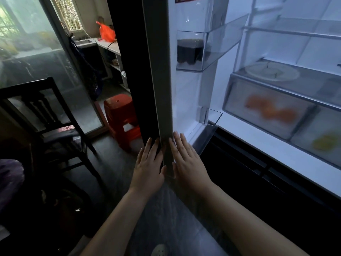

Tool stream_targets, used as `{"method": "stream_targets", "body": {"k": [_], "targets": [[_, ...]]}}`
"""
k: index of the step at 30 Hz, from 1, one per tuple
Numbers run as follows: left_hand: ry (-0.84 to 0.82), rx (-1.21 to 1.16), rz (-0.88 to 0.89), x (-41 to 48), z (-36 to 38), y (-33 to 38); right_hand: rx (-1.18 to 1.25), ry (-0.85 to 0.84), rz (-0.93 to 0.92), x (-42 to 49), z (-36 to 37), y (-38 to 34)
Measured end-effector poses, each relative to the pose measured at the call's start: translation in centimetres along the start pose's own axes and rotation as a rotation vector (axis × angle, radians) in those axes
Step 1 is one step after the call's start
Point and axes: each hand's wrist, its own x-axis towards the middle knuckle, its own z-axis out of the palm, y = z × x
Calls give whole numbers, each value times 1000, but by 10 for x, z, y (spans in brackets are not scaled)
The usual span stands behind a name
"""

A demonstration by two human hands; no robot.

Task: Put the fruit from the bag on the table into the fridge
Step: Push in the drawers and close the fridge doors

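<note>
Left hand [148, 166] and right hand [186, 161], fingers flat and empty, flank the upright edge of the open fridge door [160, 71], crisper drawer [267, 109] holding fruit lying to their right.

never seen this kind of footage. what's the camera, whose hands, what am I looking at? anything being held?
There is no robot here. It is a single wide-angle camera worn on a person's head, looking forward and down, so the two bare arms coming in from the bottom are the wearer's own.

The left hand and right hand lie flat, fingers spread, on either side of the open fridge door's edge. Neither hand holds any object.

Inside the lit fridge, the frosted crisper drawers show blurred orange fruit and something yellow. A door shelf holds a dark bottle.

To the left are a dark chair, a red stool and, further back, an orange bag on a counter.
</note>
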Motion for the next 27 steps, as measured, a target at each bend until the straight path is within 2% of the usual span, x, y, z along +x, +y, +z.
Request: {"method": "stream_targets", "body": {"k": [9, 21, 27], "targets": [[-41, -78, 20, -7, 6, 29, -33, 48, 48, -19, -9, 9], [-47, -107, 205, -6, 10, 80, 42, 96, 185, -64, -29, 51], [16, -75, 208, -4, 2, 100, 33, 225, 285, -84, -31, 75]]}}
